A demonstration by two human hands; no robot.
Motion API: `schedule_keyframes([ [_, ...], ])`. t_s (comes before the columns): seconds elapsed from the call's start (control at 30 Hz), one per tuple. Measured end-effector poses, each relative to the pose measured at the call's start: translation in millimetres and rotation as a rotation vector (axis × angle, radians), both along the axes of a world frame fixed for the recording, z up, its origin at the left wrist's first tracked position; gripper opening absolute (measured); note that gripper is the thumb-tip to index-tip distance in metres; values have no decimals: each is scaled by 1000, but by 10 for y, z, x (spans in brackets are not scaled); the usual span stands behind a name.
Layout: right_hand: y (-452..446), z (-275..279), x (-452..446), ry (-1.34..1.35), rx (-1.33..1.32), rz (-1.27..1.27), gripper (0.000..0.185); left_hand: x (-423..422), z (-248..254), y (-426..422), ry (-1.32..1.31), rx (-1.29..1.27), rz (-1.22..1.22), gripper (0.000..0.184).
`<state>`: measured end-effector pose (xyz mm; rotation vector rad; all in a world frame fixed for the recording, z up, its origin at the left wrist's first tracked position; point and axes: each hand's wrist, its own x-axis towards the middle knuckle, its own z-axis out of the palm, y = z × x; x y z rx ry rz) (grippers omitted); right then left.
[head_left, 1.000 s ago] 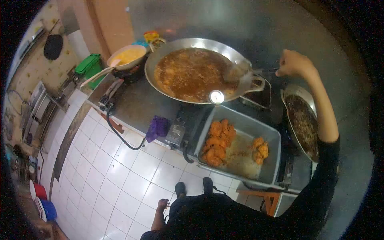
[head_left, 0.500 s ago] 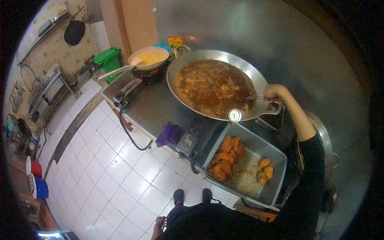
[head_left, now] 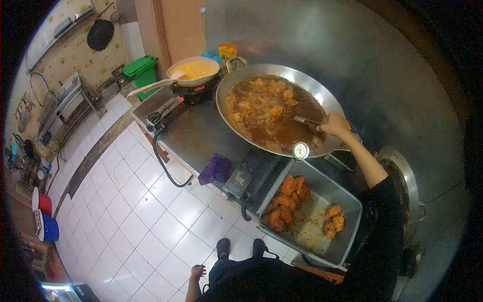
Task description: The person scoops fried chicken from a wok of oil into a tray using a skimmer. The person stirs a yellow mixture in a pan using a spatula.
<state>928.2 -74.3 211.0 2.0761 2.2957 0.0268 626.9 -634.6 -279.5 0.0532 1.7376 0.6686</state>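
My right hand (head_left: 335, 125) is closed around metal tongs (head_left: 307, 121), whose far end reaches over the oil in the big wok (head_left: 322, 93). Pieces of fried chicken (head_left: 271, 108) float and bubble in the dark oil, gathered toward the wok's far left side. A dial thermometer (head_left: 301, 150) sits at the wok's near rim. Low beside my body hangs my left hand (head_left: 198, 272), fingers loosely apart and holding nothing visible. Below the wok, a grey metal tray (head_left: 314, 246) holds browned fried chicken (head_left: 288, 201) on its left and a smaller group on its right.
A pan of yellow liquid (head_left: 196, 69) stands on a small burner at the counter's left, its handle sticking out. Purple cloth (head_left: 215, 168) lies at the counter edge beside a gas stove (head_left: 242, 178). Another large pan (head_left: 407, 176) is at right. A green bin (head_left: 142, 73) stands behind.
My right hand and the tongs have moved left and inward over the wok. The chicken has shifted toward the far side. My left hand has loosened and moved slightly left. The view has shifted slightly.
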Motion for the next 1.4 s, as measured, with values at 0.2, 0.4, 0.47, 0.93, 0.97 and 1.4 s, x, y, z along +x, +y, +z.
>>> schedule_keyframes([
  [0.2, -18, -102, 26, 175, 26, 58, 36, 41, -197, -96, -40, -92, -227, 25],
  [0.4, 121, -212, 78, 264, -192, 12, 35, 95, -45, -23, -46, -135, -118, 25],
  [0.47, 170, -223, 86, 277, -210, 39, 36, 78, -48, 61, -57, -139, -94, 25],
  [0.93, 126, -296, -63, 474, -99, 14, 29, 135, 6, 11, -31, -42, -148, 28],
  [0.97, 115, -294, -39, 472, -46, 18, 29, 122, -15, -49, -29, -32, -194, 28],
  [1.4, -276, -70, 355, 658, -272, -146, 35, 101, -250, -184, -52, -110, -93, 26],
])
